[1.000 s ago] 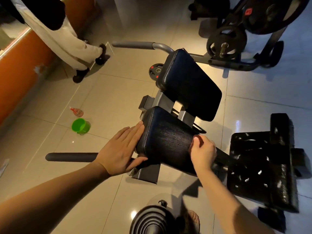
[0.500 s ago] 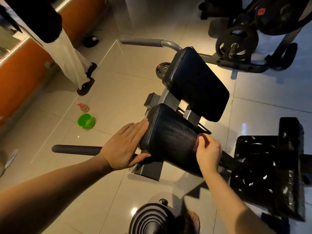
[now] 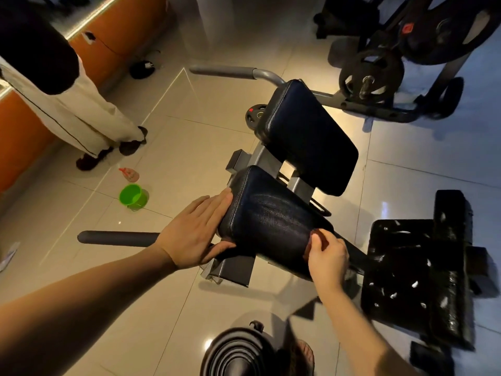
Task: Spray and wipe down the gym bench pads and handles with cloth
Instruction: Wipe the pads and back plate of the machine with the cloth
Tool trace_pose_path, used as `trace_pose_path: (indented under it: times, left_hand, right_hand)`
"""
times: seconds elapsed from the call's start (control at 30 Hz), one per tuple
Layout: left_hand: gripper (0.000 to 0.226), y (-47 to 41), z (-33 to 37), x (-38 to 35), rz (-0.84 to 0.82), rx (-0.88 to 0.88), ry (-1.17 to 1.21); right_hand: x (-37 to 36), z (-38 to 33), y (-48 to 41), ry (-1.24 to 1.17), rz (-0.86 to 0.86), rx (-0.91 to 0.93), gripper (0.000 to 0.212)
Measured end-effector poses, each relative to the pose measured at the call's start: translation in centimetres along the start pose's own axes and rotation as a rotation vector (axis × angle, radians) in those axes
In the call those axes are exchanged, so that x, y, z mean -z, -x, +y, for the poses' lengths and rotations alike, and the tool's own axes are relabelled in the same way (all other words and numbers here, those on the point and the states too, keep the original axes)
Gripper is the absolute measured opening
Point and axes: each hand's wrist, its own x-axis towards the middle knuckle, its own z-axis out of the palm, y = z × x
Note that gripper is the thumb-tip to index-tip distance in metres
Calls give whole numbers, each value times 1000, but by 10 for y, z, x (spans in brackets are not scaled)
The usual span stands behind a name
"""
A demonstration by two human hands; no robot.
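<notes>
At the near end of the gym bench, your left hand [image 3: 195,234] lay flat against the left end of the near pad [image 3: 271,221], fingers [image 3: 214,204] straight and together, thumb tucked under the pad's lower edge, holding nothing. Your right hand [image 3: 328,256] sat at the pad's right edge with its fingers curled in. I could not tell what they had hold of; a reddish sliver under the palm might have been the cloth, but it was too small to be sure.

The spray bottle [image 3: 130,173] lay on the floor well to your left, just beside a green bucket [image 3: 132,196], so you were not spraying at this moment. The near pad showed a faint streaked sheen across its top, which I judged to be wiping under way rather than finished.

By my reading you were early on. The far pad [image 3: 309,137] looked dry and untouched, and neither the black handle [image 3: 116,237] just beside your left wrist nor the grey handle [image 3: 222,71] beyond the far pad showed any sign of cleaning. Those three were left, plus the underside and ends of the near pad.
</notes>
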Motion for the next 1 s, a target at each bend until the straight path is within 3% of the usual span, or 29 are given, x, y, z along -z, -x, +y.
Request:
trace_pose_path:
  times: [0.07, 0.17, 0.3, 0.33, 0.47, 0.53, 0.6, 0.73, 0.83, 0.9, 1.0]
  left_hand:
    - [93, -1, 0, 1, -3, 2, -7]
    - [93, -1, 0, 1, -13, 8, 4]
    - [94, -1, -2, 1, -27, 10, 12]
    - [95, -1, -2, 1, -25, 6, 13]
    - [95, -1, -1, 0, -5, -3, 20]
    - [95, 0, -1, -1, -11, 4, 19]
    - [96, 1, 0, -1, -20, 10, 8]
    - [97, 0, 0, 0, -20, 2, 14]
    - [97, 0, -1, -1, -20, 8, 12]
    - [97, 1, -1, -1, -21, 11, 15]
    - [97, 0, 0, -2, -5, 12, 23]
  right_hand:
    - [-9, -29, 10, -60, 19, 67, 26]
    - [-21, -85, 40, -169, -57, 335, 26]
    - [-19, -65, 44, -79, -141, 699, 29]
    - [-15, -44, 38, -66, -124, 654, 28]
    - [5, 34, 4, 26, -1, -15, 28]
    - [6, 37, -3, 107, 64, -199, 26]
    - [-2, 2, 3, 63, 80, -130, 24]
    - [-19, -91, 41, -147, -100, 336, 26]
    - [-21, -85, 50, -115, -149, 621, 28]
    - [-14, -40, 33, -106, -118, 484, 28]
    - [7, 31, 2, 21, -38, 72, 29]
